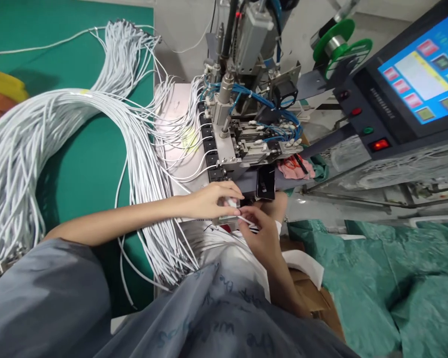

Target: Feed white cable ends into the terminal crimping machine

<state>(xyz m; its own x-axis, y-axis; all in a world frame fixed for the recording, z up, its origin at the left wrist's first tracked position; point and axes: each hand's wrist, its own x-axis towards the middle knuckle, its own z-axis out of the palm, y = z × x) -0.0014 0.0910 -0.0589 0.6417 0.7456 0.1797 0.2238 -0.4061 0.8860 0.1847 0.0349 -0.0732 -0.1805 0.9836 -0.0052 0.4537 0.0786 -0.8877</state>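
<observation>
My left hand (pixel 211 200) reaches in from the left, thumb and fingers curled together at the machine's front edge. A small white piece (pixel 231 202) shows between those fingers; its kind is unclear. Close by on the right, my right hand (pixel 263 233) has its fingers closed on a thin white cable (pixel 247 219), which runs up to the left fingertips. Just above the hands stands a bench machine (pixel 224 114) with a row of black cable holders (pixel 211 146), into which several white cables lead from the left.
Large bundles of white cable (pixel 134 134) cover part of the green mat (pixel 85 164). A dark phone (pixel 266 182) lies right of the machine, near a pink cloth (pixel 294 168). A control screen (pixel 421 69) and a green spool (pixel 334 42) stand at the upper right. Green sheeting (pixel 377 278) lies lower right.
</observation>
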